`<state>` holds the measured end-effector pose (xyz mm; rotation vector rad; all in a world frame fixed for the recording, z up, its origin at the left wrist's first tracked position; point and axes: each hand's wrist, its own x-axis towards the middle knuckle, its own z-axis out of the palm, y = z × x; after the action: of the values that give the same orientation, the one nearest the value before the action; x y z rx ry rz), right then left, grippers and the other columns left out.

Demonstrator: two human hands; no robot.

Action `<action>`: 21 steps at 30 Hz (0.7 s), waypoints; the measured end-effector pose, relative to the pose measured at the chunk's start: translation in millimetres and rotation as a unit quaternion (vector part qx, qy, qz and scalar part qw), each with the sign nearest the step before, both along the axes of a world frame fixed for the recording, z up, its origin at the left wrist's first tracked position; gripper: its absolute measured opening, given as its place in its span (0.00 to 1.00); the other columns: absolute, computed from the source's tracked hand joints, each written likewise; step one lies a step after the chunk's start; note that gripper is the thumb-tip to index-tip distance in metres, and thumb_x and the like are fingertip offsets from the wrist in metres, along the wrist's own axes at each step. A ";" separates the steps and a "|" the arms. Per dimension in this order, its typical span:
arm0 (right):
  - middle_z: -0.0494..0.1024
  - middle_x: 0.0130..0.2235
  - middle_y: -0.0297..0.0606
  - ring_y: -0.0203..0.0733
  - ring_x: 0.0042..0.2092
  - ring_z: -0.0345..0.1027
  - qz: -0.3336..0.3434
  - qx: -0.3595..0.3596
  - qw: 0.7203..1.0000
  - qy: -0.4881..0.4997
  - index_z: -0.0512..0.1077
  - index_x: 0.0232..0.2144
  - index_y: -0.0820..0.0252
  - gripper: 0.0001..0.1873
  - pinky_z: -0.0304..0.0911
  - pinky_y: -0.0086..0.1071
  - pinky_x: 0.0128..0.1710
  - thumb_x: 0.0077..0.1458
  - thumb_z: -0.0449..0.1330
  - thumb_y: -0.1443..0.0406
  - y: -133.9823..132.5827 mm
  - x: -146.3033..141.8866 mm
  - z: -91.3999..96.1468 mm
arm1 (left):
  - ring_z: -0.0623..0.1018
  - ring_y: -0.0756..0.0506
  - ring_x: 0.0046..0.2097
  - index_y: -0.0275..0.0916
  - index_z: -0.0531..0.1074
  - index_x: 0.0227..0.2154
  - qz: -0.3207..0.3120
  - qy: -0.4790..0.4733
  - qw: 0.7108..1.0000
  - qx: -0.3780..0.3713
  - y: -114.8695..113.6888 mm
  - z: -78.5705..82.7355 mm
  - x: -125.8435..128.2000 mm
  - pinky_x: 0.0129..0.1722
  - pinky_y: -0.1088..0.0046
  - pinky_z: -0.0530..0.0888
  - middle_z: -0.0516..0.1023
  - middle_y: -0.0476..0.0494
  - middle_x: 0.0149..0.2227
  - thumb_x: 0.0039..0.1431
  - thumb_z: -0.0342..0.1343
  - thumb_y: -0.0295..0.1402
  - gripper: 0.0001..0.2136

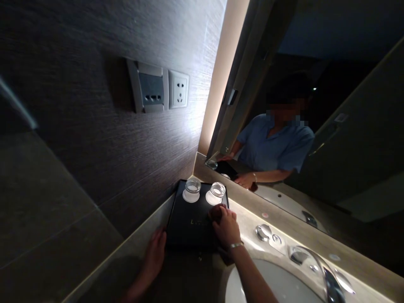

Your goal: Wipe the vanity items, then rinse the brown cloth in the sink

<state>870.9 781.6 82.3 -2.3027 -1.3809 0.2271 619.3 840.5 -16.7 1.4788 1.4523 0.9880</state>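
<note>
A black tray [186, 229] with small gold lettering lies on the counter in the corner. Two clear glasses, one on the left [193, 185] and one on the right [217, 189], stand on round white coasters at its far end. My right hand [227, 226], with a bracelet at the wrist, is closed over a dark reddish-brown piece, apparently a cloth [216, 211], on the tray's right side just below the right glass. My left hand [156, 246] rests along the tray's left edge, fingers stretched out and holding nothing.
To the right are a white sink [284, 282], a chrome faucet [328, 273] and a round chrome knob [263, 231]. A large mirror [356, 139] rises behind the counter, reflecting a person in a blue shirt. Wall sockets [179, 89] sit on the dark left wall.
</note>
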 end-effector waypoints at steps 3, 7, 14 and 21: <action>0.64 0.51 0.50 0.55 0.51 0.55 -0.018 -0.048 0.995 -0.088 0.63 0.53 0.70 0.29 0.58 0.45 0.49 0.46 0.53 0.66 15.5 -41.3 -14.9 | 0.62 0.40 0.59 0.26 0.64 0.49 -0.018 -0.023 0.999 -0.019 4.3 -10.6 12.2 0.62 0.56 0.56 0.64 0.31 0.55 0.55 0.36 0.48 0.31; 0.68 0.47 0.39 0.47 0.46 0.61 0.130 -0.038 0.990 0.024 0.70 0.45 0.58 0.27 0.60 0.37 0.48 0.37 0.58 0.68 11.4 -70.2 -2.6 | 0.62 0.40 0.59 0.25 0.62 0.51 -0.038 -0.026 0.999 0.015 2.4 -18.6 11.7 0.62 0.55 0.56 0.62 0.30 0.57 0.58 0.34 0.49 0.32; 0.62 0.52 0.45 0.46 0.49 0.60 0.017 -0.024 0.990 0.140 0.56 0.57 0.65 0.36 0.59 0.38 0.51 0.42 0.54 0.68 -8.4 -17.0 17.0 | 0.62 0.41 0.59 0.27 0.62 0.52 -0.082 0.023 0.993 0.081 4.1 -28.0 4.1 0.61 0.54 0.57 0.63 0.32 0.57 0.61 0.34 0.45 0.28; 0.63 0.46 0.45 0.52 0.46 0.57 -0.019 -0.027 0.998 -0.053 0.68 0.45 0.61 0.24 0.63 0.41 0.42 0.42 0.53 0.66 51.8 -95.0 -15.4 | 0.61 0.39 0.59 0.25 0.61 0.53 -0.091 0.038 0.993 0.061 6.4 -42.7 3.2 0.60 0.49 0.57 0.61 0.31 0.58 0.62 0.33 0.44 0.28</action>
<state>775.9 833.4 66.9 -2.4140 -1.3971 0.1341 622.4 846.9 -59.4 1.7210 1.3028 0.9299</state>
